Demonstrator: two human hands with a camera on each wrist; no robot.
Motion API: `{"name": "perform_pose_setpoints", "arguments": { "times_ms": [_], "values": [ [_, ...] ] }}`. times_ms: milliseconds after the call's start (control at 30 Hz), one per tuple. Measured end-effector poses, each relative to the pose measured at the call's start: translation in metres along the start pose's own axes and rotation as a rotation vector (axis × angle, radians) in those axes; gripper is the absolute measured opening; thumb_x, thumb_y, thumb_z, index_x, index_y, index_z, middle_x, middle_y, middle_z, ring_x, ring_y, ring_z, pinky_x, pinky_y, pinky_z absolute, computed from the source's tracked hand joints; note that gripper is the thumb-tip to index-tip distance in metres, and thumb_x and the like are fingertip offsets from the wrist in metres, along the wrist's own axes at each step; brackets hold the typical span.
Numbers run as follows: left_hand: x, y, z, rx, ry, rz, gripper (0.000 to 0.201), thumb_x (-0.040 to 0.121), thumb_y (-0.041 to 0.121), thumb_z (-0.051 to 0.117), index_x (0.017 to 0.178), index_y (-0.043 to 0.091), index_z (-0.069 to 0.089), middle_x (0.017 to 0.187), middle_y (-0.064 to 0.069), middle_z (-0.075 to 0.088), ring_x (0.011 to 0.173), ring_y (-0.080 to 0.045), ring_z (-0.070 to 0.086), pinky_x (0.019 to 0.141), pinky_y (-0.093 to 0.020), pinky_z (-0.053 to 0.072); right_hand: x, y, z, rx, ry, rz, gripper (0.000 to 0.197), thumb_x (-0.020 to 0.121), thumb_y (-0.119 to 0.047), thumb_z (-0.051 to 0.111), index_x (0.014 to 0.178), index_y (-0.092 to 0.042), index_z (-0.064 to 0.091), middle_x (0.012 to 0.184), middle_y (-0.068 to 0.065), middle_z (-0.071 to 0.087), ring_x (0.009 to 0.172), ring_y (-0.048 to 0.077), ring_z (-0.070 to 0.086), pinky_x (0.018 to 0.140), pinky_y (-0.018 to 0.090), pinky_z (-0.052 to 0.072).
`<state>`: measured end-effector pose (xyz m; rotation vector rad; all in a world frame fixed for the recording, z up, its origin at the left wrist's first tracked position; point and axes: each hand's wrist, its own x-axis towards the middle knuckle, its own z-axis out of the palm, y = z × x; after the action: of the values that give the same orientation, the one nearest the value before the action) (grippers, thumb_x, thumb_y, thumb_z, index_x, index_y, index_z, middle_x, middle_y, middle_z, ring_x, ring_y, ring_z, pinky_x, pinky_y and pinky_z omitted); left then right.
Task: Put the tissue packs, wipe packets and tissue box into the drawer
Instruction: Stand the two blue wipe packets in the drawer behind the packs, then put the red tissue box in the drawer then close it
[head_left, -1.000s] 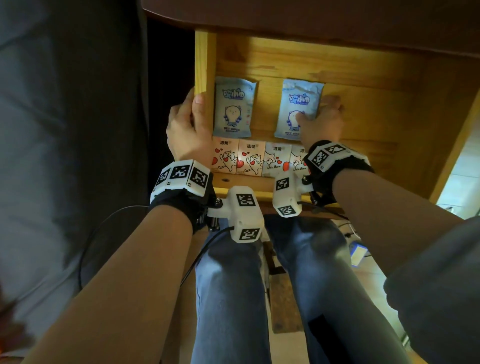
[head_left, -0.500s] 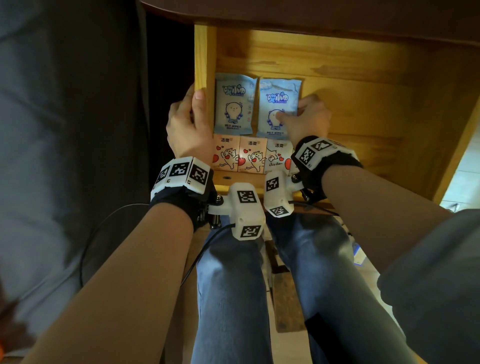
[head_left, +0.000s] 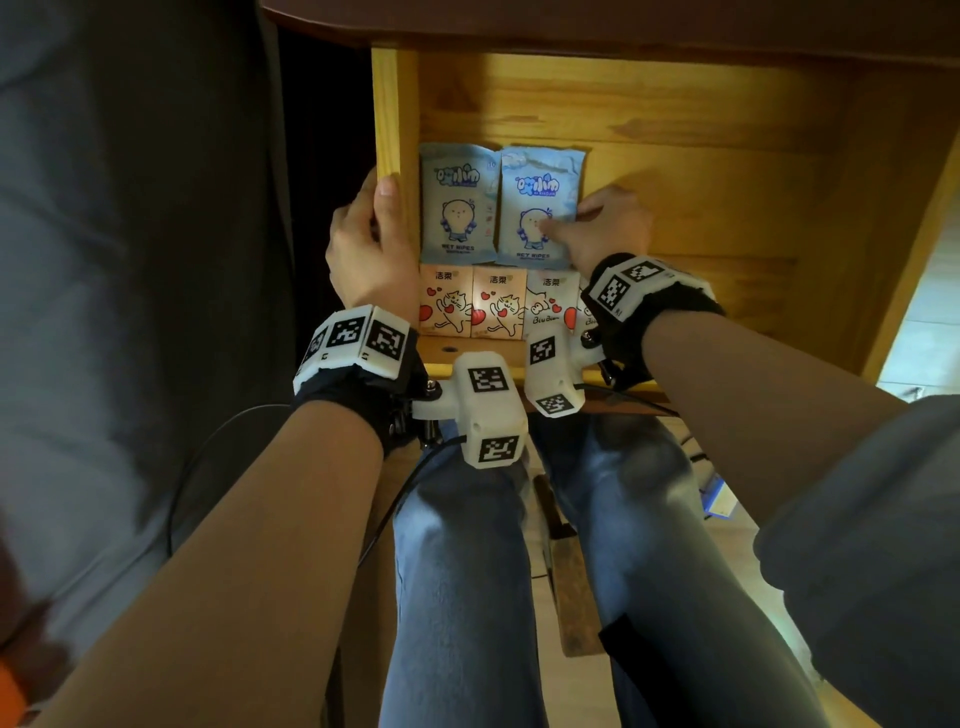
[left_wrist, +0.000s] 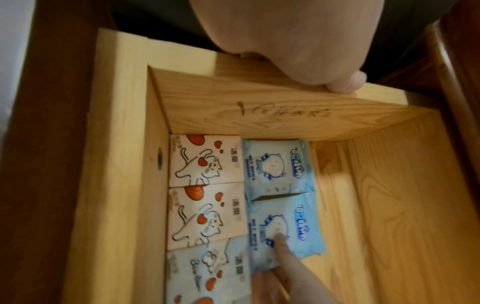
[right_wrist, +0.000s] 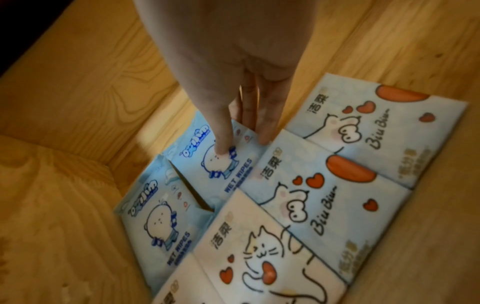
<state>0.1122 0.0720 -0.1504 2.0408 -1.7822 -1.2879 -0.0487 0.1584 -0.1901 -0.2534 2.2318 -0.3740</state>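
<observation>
Pressing my right hand (head_left: 605, 228) on the second wet wipes packet (head_left: 540, 205), index fingertip straight on its face, other fingers at its near edge, I hold it just beside the first wet wipes packet (head_left: 457, 202) in the wooden drawer (head_left: 727, 171). My left hand (head_left: 371, 249) is clenched around the drawer's side wall. Tissue packs (head_left: 496, 301) line the front. Pushing harder could ride one packet's edge over the other; I see no tissue box.

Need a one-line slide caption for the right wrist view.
Right hand presses a wet wipe packet flat beside tissue packs on the drawer floor.
</observation>
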Motion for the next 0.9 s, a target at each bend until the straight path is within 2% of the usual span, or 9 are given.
{"name": "perform_pose_setpoints", "arguments": {
  "times_ms": [100, 200, 367, 433, 533, 600, 667, 800, 900],
  "values": [
    [-0.005, 0.004, -0.004, 0.022, -0.029, 0.002, 0.041, 0.094, 0.039, 0.034, 0.129, 0.025, 0.051, 0.122, -0.006, 0.061, 0.111, -0.019, 0.058, 0.096, -0.034, 0.046, -0.011, 0.001, -0.011, 0.017, -0.004, -0.030, 0.034, 0.077, -0.025, 0.072, 0.105, -0.008, 0.062, 0.111, 0.003, 0.067, 0.092, 0.010, 0.060, 0.074, 0.019, 0.050],
    [-0.015, 0.011, -0.008, -0.007, -0.009, 0.002, 0.042, 0.092, 0.036, 0.040, 0.132, 0.021, 0.046, 0.127, -0.007, 0.057, 0.113, -0.020, 0.056, 0.098, -0.040, 0.047, -0.019, 0.000, -0.019, 0.059, -0.007, -0.048, 0.035, 0.077, -0.025, 0.072, 0.107, -0.010, 0.062, 0.114, 0.006, 0.065, 0.103, 0.016, 0.061, 0.087, 0.025, 0.051],
    [-0.043, 0.041, -0.014, -0.050, 0.028, 0.004, 0.036, 0.092, 0.024, 0.046, 0.127, 0.018, 0.048, 0.131, -0.005, 0.051, 0.117, -0.016, 0.051, 0.094, -0.027, 0.042, -0.045, 0.002, -0.058, 0.154, -0.024, -0.156, 0.024, 0.082, -0.016, 0.066, 0.104, -0.009, 0.063, 0.106, 0.004, 0.067, 0.092, 0.012, 0.060, 0.076, 0.016, 0.048],
    [-0.054, 0.057, -0.014, 0.008, -0.032, 0.070, 0.031, 0.092, 0.019, 0.045, 0.121, 0.015, 0.055, 0.130, -0.008, 0.052, 0.117, -0.019, 0.051, 0.093, -0.025, 0.040, -0.055, 0.002, -0.077, 0.205, -0.019, -0.186, 0.019, 0.083, -0.015, 0.064, 0.101, -0.010, 0.064, 0.098, 0.003, 0.066, 0.090, 0.016, 0.064, 0.079, 0.023, 0.054],
    [-0.066, 0.087, -0.004, 0.011, -0.156, 0.133, 0.023, 0.093, 0.017, 0.046, 0.109, 0.013, 0.062, 0.116, -0.007, 0.063, 0.104, -0.018, 0.060, 0.085, -0.023, 0.049, -0.062, 0.003, -0.106, 0.237, 0.028, -0.220, 0.015, 0.084, -0.017, 0.064, 0.097, -0.011, 0.066, 0.091, 0.002, 0.067, 0.086, 0.020, 0.067, 0.083, 0.036, 0.057],
    [-0.070, 0.109, 0.008, -0.023, -0.217, 0.161, 0.019, 0.092, 0.018, 0.048, 0.101, 0.015, 0.064, 0.103, -0.005, 0.069, 0.092, -0.017, 0.065, 0.082, -0.033, 0.055, -0.062, 0.006, -0.127, 0.258, 0.067, -0.249, 0.013, 0.084, -0.020, 0.063, 0.094, -0.011, 0.067, 0.088, 0.003, 0.068, 0.083, 0.022, 0.068, 0.082, 0.040, 0.057],
    [-0.074, 0.133, 0.023, -0.028, -0.264, 0.193, 0.017, 0.092, 0.019, 0.049, 0.098, 0.014, 0.064, 0.094, -0.004, 0.070, 0.078, -0.013, 0.067, 0.073, -0.028, 0.054, -0.059, 0.007, -0.150, 0.295, 0.105, -0.261, 0.012, 0.084, -0.021, 0.061, 0.089, -0.011, 0.067, 0.082, 0.002, 0.068, 0.079, 0.023, 0.068, 0.080, 0.043, 0.057],
    [-0.080, 0.183, 0.053, -0.058, -0.305, 0.235, 0.017, 0.092, 0.020, 0.050, 0.099, 0.011, 0.063, 0.083, 0.000, 0.068, 0.070, -0.011, 0.067, 0.062, -0.017, 0.051, -0.045, 0.008, -0.199, 0.407, 0.205, -0.269, 0.014, 0.085, -0.020, 0.059, 0.082, -0.009, 0.067, 0.072, 0.007, 0.069, 0.068, 0.023, 0.069, 0.072, 0.039, 0.059],
    [-0.080, 0.219, 0.076, -0.100, -0.320, 0.230, 0.017, 0.092, 0.021, 0.051, 0.099, 0.012, 0.064, 0.082, 0.000, 0.069, 0.068, -0.012, 0.067, 0.065, -0.025, 0.054, -0.027, 0.008, -0.235, 0.461, 0.284, -0.280, 0.016, 0.086, -0.020, 0.058, 0.082, -0.007, 0.067, 0.065, 0.004, 0.067, 0.062, 0.017, 0.067, 0.067, 0.034, 0.058]
  ]
}}
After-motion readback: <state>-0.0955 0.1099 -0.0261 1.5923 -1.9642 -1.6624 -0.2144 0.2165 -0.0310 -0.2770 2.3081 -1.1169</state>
